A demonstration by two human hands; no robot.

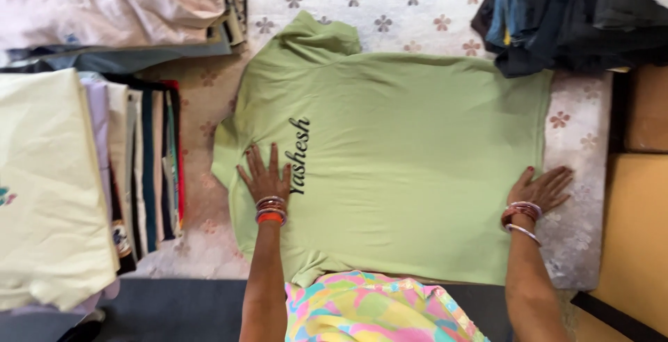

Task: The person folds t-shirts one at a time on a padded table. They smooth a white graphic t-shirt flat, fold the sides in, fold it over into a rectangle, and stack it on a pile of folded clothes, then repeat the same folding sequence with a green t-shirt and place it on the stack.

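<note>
One green polo shirt lies flat, back up, on the flower-print sheet, and both your hands press on it: left hand near the collar end, fingers spread, palm down; right hand at the hem edge, fingers slightly apart and flat. Beside it you have one row of folded clothes left, one dark clothes pile top right, bangles on both wrists.

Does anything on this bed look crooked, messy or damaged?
Mostly tidy. The green shirt lies flat under the left hand and right hand, but its collar is bunched up and the near sleeve is rumpled. The dark clothes are heaped loosely. No damage shows.
</note>
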